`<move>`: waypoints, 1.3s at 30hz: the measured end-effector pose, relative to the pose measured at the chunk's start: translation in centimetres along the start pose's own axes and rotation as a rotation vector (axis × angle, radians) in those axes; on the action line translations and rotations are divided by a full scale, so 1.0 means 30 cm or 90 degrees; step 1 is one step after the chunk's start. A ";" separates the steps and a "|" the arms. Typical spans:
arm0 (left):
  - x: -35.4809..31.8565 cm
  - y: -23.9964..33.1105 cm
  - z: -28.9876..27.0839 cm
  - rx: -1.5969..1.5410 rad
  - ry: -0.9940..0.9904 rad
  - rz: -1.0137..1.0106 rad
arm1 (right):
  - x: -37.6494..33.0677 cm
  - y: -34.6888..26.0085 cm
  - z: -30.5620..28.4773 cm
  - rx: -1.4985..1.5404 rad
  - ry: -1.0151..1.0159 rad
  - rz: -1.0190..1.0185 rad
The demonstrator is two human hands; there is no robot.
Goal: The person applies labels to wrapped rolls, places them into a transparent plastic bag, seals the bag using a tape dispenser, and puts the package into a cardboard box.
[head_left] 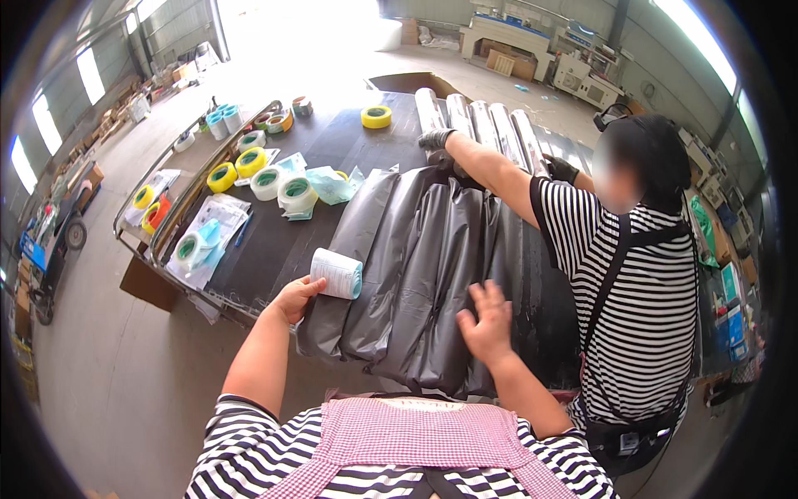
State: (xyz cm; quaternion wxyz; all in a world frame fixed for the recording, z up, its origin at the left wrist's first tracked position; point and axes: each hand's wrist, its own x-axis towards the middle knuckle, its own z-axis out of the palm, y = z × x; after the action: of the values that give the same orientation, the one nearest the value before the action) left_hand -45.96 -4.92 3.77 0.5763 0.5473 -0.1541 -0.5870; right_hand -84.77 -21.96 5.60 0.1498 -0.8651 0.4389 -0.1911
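My left hand [297, 300] grips a roll of white printed labels [334, 275] with pale blue backing, thumb on its near edge. It is held over the left end of several long packages wrapped in dark grey plastic [422, 270], which lie side by side on the table. Above the right part of these packages hovers my right hand [488, 323], fingers spread and slightly blurred, with nothing in it. Whether its fingertips touch the plastic I cannot tell.
To the right a co-worker [636, 291] reaches gloved hands [434, 139] to shiny wrapped rolls [484, 125] behind the packages. Several tape rolls [296, 196], a yellow tape roll [376, 116] and papers [208, 241] sit on the dark table [274, 258]. A metal rail [137, 249] edges its left side.
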 end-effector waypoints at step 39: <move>0.351 0.133 0.175 0.629 0.028 0.162 | 0.523 -0.245 0.164 -0.327 -0.233 0.195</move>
State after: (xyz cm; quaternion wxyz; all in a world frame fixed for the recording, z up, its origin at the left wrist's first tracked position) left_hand -45.46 -17.33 3.97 0.3187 0.7435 -0.4667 -0.3575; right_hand -68.86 -30.13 7.53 0.0301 -0.8186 0.5632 0.1084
